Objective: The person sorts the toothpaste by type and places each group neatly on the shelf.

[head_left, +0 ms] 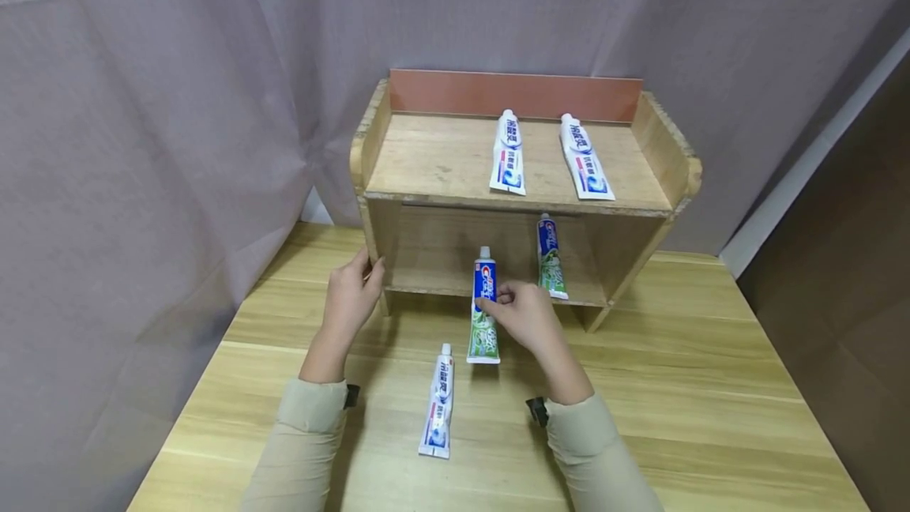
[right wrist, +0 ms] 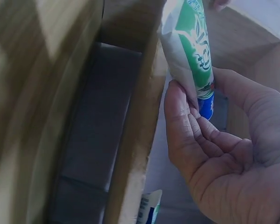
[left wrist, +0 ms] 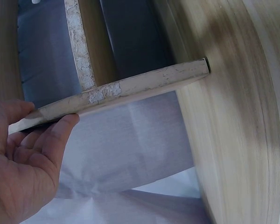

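My right hand [head_left: 528,313] pinches a blue, white and green toothpaste tube [head_left: 484,330] between thumb and fingers, its cap pointing toward the shelf. In the right wrist view that tube [right wrist: 189,51] is held in front of the lower board's edge. My left hand [head_left: 350,291] grips the left side panel of the wooden shelf [head_left: 426,279]; the left wrist view has thumb and fingers on either side of the panel edge [left wrist: 126,88]. A matching toothpaste tube [head_left: 550,259] lies on the lower shelf, right of the held one.
Two white and blue toothpaste tubes, a left one [head_left: 508,155] and a right one [head_left: 586,158], lie on the top shelf. Another white tube [head_left: 438,405] is on the wooden table [head_left: 682,409] between my forearms. A grey curtain [head_left: 178,101] hangs behind the shelf.
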The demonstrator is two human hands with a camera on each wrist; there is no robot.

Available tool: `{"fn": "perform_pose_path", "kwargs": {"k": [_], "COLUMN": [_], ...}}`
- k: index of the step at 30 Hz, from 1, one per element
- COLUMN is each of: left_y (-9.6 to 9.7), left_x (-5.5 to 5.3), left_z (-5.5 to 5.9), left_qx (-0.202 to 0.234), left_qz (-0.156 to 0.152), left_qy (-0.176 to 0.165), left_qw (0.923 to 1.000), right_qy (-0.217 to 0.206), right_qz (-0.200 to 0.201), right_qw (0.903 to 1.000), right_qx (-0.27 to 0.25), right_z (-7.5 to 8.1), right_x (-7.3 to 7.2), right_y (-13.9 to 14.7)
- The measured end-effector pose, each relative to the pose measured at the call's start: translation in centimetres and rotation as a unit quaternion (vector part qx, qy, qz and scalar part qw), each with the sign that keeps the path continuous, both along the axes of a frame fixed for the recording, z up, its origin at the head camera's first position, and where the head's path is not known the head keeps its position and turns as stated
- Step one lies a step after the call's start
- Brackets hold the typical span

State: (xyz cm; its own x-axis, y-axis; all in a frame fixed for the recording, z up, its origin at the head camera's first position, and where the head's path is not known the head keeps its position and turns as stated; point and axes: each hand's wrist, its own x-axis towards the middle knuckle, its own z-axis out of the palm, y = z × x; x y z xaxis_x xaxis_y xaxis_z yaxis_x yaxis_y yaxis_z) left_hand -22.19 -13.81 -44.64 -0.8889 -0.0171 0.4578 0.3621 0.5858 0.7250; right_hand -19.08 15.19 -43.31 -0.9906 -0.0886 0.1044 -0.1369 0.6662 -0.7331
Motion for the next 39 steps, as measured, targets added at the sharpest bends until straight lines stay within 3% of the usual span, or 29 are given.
{"fn": "perform_pose_path", "kwargs": {"k": [5, 12, 19, 27, 39], "left_y": [0.0, 0.1, 0.1, 0.2, 0.2], "left_x": [0.1, 0.1, 0.2, 0.2, 0.1], "left_z": [0.0, 0.1, 0.2, 0.2, 0.2], "left_qx": [-0.001, 0.001, -0.002, -0.001, 0.000], "left_qz": [0.002, -0.002, 0.007, 0.007, 0.007], "left_qy": [0.001, 0.002, 0.000, 0.000, 0.008], "left_qw": [1.0000, 1.0000, 1.0000, 1.0000, 0.9999], "right_qy": [0.007, -0.013, -0.035, -0.090, -0.118], "right_qz": [0.011, 0.008, 0.015, 0.014, -0.009], "right_qw": [0.9998, 0.9993, 0.9973, 0.9956, 0.9915], "right_qx": [0.018, 0.033, 0.062, 0.019, -0.054], "right_z": [1.1, 3.3, 4.5, 5.1, 4.6], "right_x": [-1.2, -3.3, -5.8, -8.0, -10.2], "right_y": [0.2, 0.6, 0.9, 0.9, 1.1]}}
